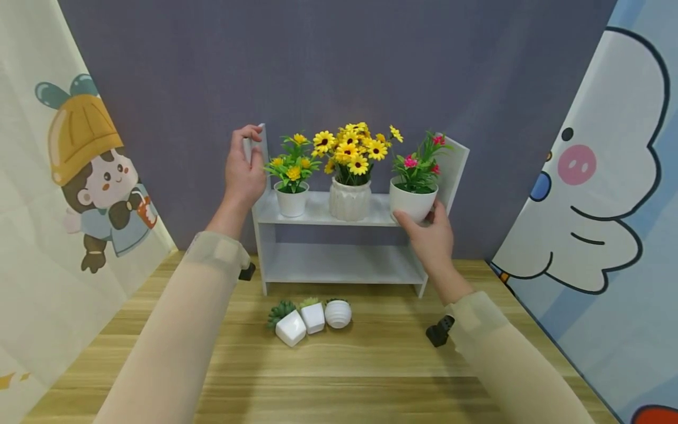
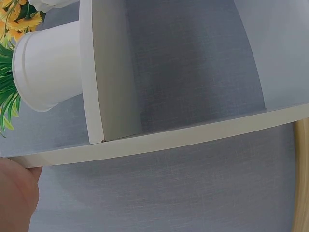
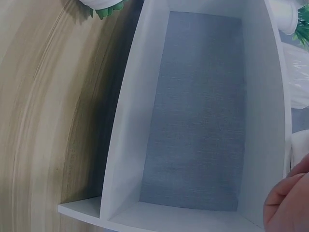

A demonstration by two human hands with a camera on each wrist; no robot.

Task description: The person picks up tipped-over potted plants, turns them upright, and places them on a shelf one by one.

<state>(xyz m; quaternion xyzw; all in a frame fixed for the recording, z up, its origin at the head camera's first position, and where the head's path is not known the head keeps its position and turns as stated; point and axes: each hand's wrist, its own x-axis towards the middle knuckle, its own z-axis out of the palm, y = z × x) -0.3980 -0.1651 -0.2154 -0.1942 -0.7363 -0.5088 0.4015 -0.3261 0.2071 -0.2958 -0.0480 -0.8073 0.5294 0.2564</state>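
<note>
A white two-tier shelf [image 1: 344,268] stands on the table with three flowerpots on its upper board. My left hand [image 1: 246,168] grips the shelf's left side panel near its top, fingers bent over the edge. At the right end, my right hand [image 1: 433,238] holds the low part of a white pot with pink flowers [image 1: 414,200], thumb in front. A ribbed vase of yellow daisies [image 1: 351,200] occupies the middle. Left of it is a small white pot with yellow flowers [image 1: 292,203]. The right wrist view shows only part of that hand [image 3: 289,205].
Three small white succulent pots lie on the wooden table [image 1: 339,377] before the shelf: an angular pot [image 1: 291,328], a square pot [image 1: 313,318] and a round ribbed pot [image 1: 338,314]. A grey cloth [image 1: 339,65] hangs behind; printed cloths flank both sides.
</note>
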